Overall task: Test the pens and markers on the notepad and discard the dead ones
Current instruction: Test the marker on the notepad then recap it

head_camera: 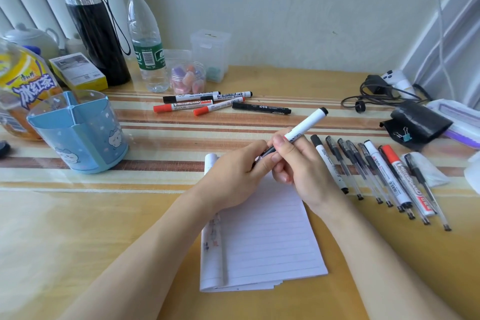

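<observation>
Curling round the marker barrel, the right grip holds it firmly; the left grip pinches its dark lower end, at frame centre above the notepad. It looks light, stiff and smooth, likely slippery; mid-barrel seems the best hold.

On my desk a black thermos, a water bottle and a jar of erasers stand at the back; a black pouch lies far right.
</observation>
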